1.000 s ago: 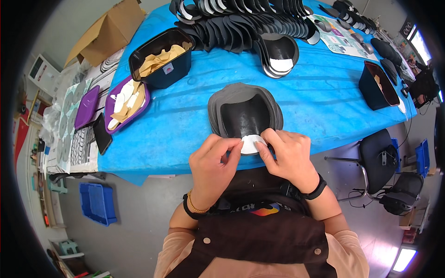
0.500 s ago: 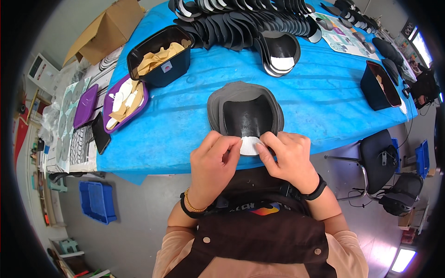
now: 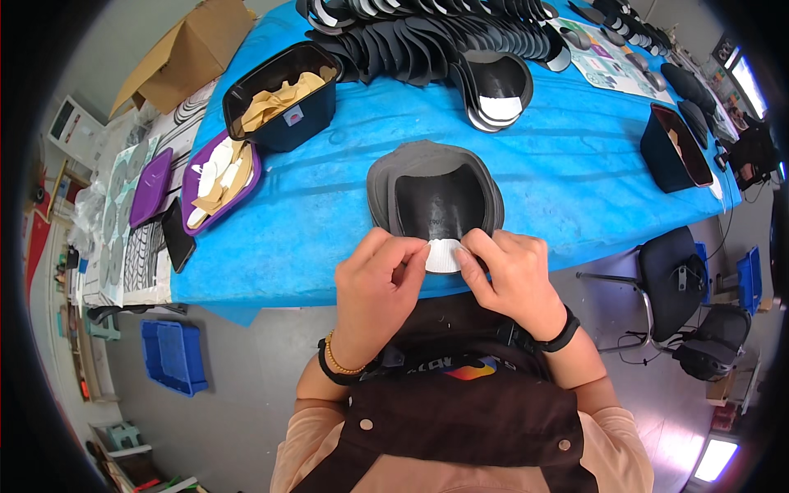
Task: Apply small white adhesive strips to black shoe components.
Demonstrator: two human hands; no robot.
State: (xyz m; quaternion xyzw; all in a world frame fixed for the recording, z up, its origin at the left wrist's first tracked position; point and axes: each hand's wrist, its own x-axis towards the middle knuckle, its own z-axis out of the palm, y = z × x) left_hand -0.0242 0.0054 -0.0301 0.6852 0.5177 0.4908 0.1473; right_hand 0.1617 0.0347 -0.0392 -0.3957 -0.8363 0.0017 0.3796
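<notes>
A stack of dark grey, rounded pads (image 3: pixel 382 177) lies at the table's front edge, the top one with a smooth black hollow (image 3: pixel 441 201). Across its near end sits a white ribbed strip (image 3: pixel 445 256). Pinched at the strip's left end are the thumb and fingertips of my left hand (image 3: pixel 379 283). My right hand (image 3: pixel 515 275) has its thumb and bent index finger at the right end. Both hands are closed, and their fingertips partly cover the strip's ends.
Blue sheeting (image 3: pixel 320 222) covers the table. At the left are a black bin (image 3: pixel 304 123) of tan scraps, a purple tray (image 3: pixel 253 177) and a phone (image 3: pixel 177 238). Rows of black curved pads (image 3: pixel 394 53) line the back. Another bin (image 3: pixel 670 160) stands right, near a chair (image 3: pixel 670 267).
Both hands keep their hold at the white strip's ends, with only a very slight shift of the fingers. The pads stay in place.
</notes>
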